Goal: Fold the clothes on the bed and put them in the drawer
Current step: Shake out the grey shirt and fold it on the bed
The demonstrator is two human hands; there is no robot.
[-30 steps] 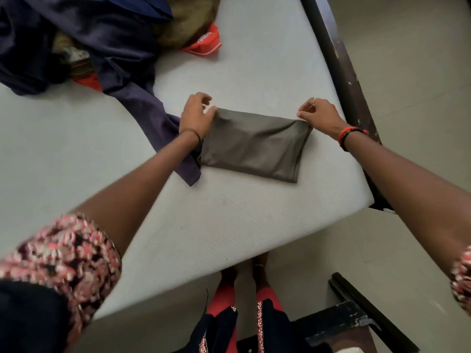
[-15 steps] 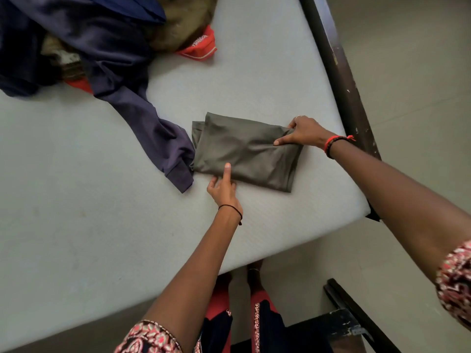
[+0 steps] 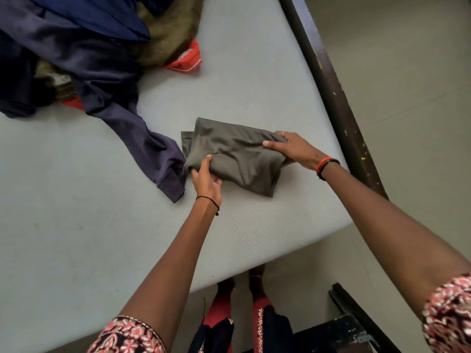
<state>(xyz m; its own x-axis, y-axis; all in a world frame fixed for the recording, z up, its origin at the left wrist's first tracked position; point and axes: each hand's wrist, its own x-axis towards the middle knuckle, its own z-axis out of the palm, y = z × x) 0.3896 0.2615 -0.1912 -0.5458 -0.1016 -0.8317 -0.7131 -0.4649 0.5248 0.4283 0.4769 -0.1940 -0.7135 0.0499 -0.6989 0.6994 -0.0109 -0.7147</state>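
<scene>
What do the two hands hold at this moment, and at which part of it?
Both hold the folded olive garment. The left hand grips its near left corner, thumb on top. The right hand grips its right end.

A pale grey bed mattress (image 3: pixel 102 238) carries everything, with a dark wooden bed rail (image 3: pixel 331 98) along its right side. Near that side lies a folded olive-grey garment (image 3: pixel 237 159). Against its left edge rests a navy-purple cuffed sleeve (image 3: pixel 158 159), trailing from a heap of clothes (image 3: pixel 76 47) at the far left. A red-orange garment with white lettering (image 3: pixel 186 59) pokes out of the heap.
</scene>
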